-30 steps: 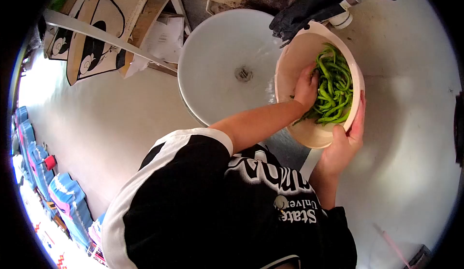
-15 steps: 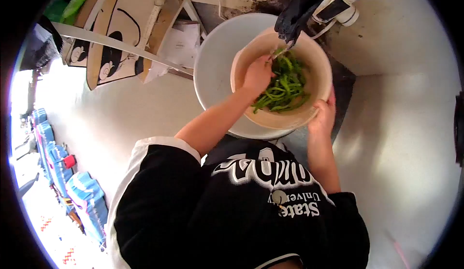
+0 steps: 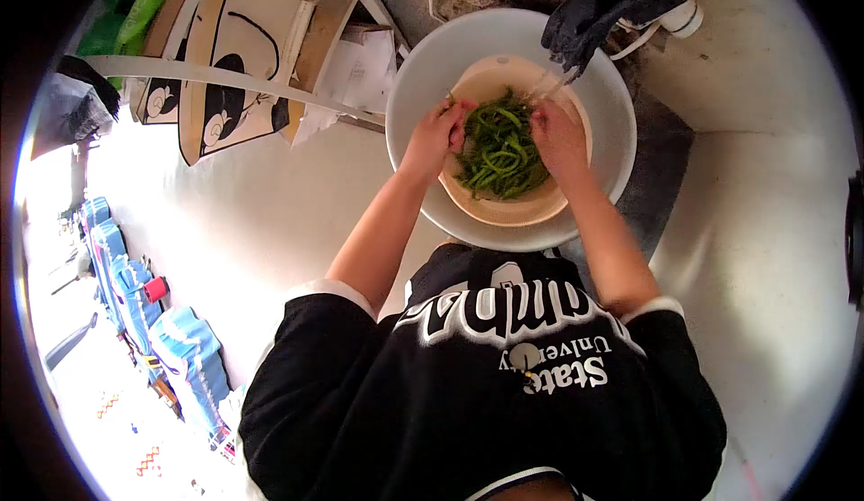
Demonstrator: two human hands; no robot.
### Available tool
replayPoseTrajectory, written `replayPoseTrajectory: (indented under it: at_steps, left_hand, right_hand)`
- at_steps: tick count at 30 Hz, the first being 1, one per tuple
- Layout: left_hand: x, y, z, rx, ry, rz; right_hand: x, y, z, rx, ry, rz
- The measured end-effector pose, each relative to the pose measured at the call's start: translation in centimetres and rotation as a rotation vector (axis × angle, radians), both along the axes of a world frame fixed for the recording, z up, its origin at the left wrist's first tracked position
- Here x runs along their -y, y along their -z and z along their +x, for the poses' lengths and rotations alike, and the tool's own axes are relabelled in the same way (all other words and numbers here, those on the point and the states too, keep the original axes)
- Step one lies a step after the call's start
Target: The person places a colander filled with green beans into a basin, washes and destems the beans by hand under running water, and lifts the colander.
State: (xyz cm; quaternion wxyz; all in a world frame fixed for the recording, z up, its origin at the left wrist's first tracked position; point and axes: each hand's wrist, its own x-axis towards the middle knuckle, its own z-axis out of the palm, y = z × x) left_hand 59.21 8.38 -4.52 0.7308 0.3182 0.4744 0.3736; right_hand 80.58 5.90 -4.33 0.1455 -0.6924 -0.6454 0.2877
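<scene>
A heap of slender green peppers lies in a beige basin, with water around them. My left hand reaches over the basin's left side, fingers curled against the peppers' edge. Opposite it, my right hand is closed on peppers at the right of the heap; its fingertips are partly hidden. The beige basin sits inside a larger pale grey basin. Water runs down beside my right hand from a spout covered in black material.
A white tap unit with a hose is mounted at the back right. Left of the basins stands a metal-framed rack with cardboard and papers. A pale wall rises on the right. Blue-covered items stand far left.
My right hand has left the beige basin's rim and moved in among the peppers. My left hand has drawn back to their left side. The beige basin now sits lower and level in the grey one.
</scene>
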Motion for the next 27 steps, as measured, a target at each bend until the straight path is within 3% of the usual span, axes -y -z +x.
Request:
replayPoseTrajectory:
  at_steps: [2, 5, 8, 11, 14, 17, 20, 23, 27]
  left_hand:
    - [-0.2, 0.2, 0.4, 0.011, -0.044, -0.048]
    - [-0.4, 0.2, -0.1, -0.178, 0.031, -0.070]
    - [-1.0, -0.8, 0.5, -0.809, 0.327, 0.274]
    - [-1.5, 1.9, 2.4, -1.000, 0.392, 0.827]
    - [-2.1, 0.0, 4.0, -1.027, 0.597, 0.691]
    - [-3.3, -1.5, 4.3, -1.022, 0.740, 0.645]
    - [-4.0, -0.2, 3.7, -0.789, 0.756, 0.825]
    - [-3.7, -1.0, 3.5, -0.791, 0.687, 0.952]
    - [-2.5, -3.3, 3.4, -0.880, 0.642, 1.022]
  right_hand:
    - [-2.6, 1.4, -1.3, 0.191, -0.061, -0.263]
    - [-3.7, 5.5, -0.8, 0.200, -0.165, -0.252]
    - [-3.9, 4.2, 0.3, -0.092, -0.050, -0.161]
    - [-4.2, 4.2, 0.9, -1.005, 0.197, -0.370]
    - [-4.0, 0.3, 0.0, -1.079, 0.181, -0.434]
    - [-3.9, -0.1, -0.1, -0.974, 0.201, -0.366]
    - [-3.6, 0.1, -0.1, -1.125, 0.212, -0.335]
    - [-3.3, 0.2, 0.2, -1.531, 0.295, -0.514]
    - [-2.6, -0.1, 0.2, -1.792, 0.418, -0.715]
